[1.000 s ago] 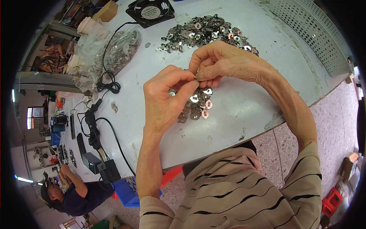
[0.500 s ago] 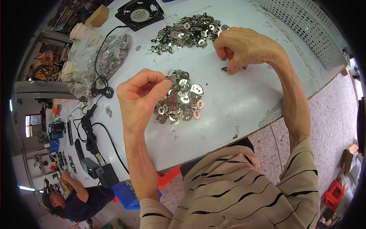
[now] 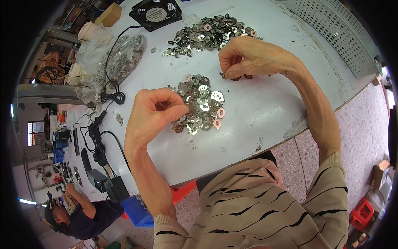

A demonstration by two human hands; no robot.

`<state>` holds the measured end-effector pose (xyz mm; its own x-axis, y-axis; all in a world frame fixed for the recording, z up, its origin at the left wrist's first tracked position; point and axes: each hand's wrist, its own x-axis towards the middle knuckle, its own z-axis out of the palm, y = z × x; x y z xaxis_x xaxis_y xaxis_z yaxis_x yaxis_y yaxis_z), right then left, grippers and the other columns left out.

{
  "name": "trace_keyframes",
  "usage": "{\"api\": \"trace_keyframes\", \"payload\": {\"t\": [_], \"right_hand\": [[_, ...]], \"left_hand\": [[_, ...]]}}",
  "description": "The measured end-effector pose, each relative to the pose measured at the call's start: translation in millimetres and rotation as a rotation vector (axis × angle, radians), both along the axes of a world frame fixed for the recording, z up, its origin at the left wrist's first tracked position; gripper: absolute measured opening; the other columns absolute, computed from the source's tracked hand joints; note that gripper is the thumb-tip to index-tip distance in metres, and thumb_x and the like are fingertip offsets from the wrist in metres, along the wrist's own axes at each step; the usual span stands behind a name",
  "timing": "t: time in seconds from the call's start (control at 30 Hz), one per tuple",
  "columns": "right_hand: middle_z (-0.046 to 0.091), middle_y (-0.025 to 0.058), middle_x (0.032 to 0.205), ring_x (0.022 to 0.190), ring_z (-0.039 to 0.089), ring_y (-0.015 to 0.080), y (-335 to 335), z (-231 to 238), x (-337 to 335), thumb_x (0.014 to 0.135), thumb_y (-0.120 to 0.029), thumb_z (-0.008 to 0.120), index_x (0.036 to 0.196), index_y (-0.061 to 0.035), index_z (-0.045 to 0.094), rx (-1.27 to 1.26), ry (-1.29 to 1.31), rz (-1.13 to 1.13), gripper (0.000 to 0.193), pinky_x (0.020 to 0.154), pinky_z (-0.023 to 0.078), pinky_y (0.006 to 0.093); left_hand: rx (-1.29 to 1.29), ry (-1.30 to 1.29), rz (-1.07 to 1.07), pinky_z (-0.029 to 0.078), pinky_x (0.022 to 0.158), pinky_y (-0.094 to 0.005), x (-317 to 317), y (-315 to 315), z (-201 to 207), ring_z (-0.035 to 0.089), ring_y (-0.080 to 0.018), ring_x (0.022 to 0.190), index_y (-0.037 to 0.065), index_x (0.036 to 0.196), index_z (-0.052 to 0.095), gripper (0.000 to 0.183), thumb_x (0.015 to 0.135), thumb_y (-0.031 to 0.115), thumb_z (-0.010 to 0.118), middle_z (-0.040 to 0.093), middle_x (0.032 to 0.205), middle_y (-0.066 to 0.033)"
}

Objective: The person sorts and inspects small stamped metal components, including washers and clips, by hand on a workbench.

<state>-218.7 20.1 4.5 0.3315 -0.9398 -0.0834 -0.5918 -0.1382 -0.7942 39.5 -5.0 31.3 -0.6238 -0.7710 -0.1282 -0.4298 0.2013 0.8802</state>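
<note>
I see the left hand (image 3: 151, 114) bent inward at the pile of metal discs (image 3: 203, 101), thumb and forefinger nearly meeting; whether they grip anything, I can't tell. The right hand (image 3: 253, 54) arches downward, fingers curled over dark pieces (image 3: 248, 76) on the tabletop (image 3: 253, 110), their grip hidden.

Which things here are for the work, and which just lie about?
Apparently in use: left hand, by the near metal discs; right hand, at small dark pieces; far metal pile.

Seemingly lying about: black fan; bagged parts; coiled cable; perforated bin.
</note>
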Motion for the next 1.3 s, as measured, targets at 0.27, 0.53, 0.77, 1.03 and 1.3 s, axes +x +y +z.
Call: {"api": "trace_keyframes", "payload": {"t": [0.27,0.53,0.77,1.03,1.3], "right_hand": [[0.056,0.0003,0.060,0.052,0.049,0.0051,4,6,5,0.076,-0.010,0.063,0.070,-0.0015,0.059,0.097,-0.196,0.007,0.011,0.047,0.038,0.0204],[0.059,0.0009,0.064,0.057,0.052,0.0054,10,9,24,0.076,-0.009,0.064,0.075,-0.0002,0.062,0.110,-0.369,0.061,0.009,0.054,0.042,0.0197],[0.061,0.0023,0.066,0.061,0.055,0.0066,13,12,30,0.075,-0.010,0.065,0.076,0.0009,0.063,0.166,-0.446,0.038,0.011,0.057,0.044,0.0214],[0.057,0.0069,0.064,0.061,0.056,0.0172,9,6,-1,0.060,-0.005,0.066,0.076,0.0004,0.060,-0.100,0.169,0.029,0.018,0.056,0.044,0.0303],[0.057,0.0086,0.060,0.058,0.056,0.0212,9,0,9,0.059,-0.003,0.062,0.068,-0.0003,0.058,-0.158,0.301,0.014,0.010,0.055,0.042,0.0349]], "left_hand": [[-0.133,-0.111,0.100,0.040,0.049,-0.0213,-6,1,-5,0.051,-0.0066,0.054,-0.004,0.074,0.065,0.010,0.066,0.001,0.067,0.059,0.060,-0.0025],[-0.101,0.321,0.197,0.045,0.053,-0.0194,-34,19,-14,0.054,-0.0064,0.059,-0.004,0.091,0.065,0.018,0.074,0.000,0.067,0.063,0.073,-0.0044],[0.011,0.340,0.190,0.047,0.056,-0.0201,-31,15,-18,0.057,-0.0083,0.062,-0.004,0.093,0.065,0.016,0.078,0.000,0.066,0.064,0.076,-0.0064],[0.384,0.636,0.249,0.052,0.061,-0.0264,-22,2,-22,0.058,-0.0125,0.066,-0.005,0.093,0.064,0.016,0.080,0.003,0.065,0.062,0.078,-0.0073],[0.592,0.740,0.181,0.052,0.063,-0.0279,-15,-4,-24,0.056,-0.0131,0.069,-0.006,0.095,0.062,0.016,0.083,0.005,0.062,0.060,0.080,-0.0082]]}}
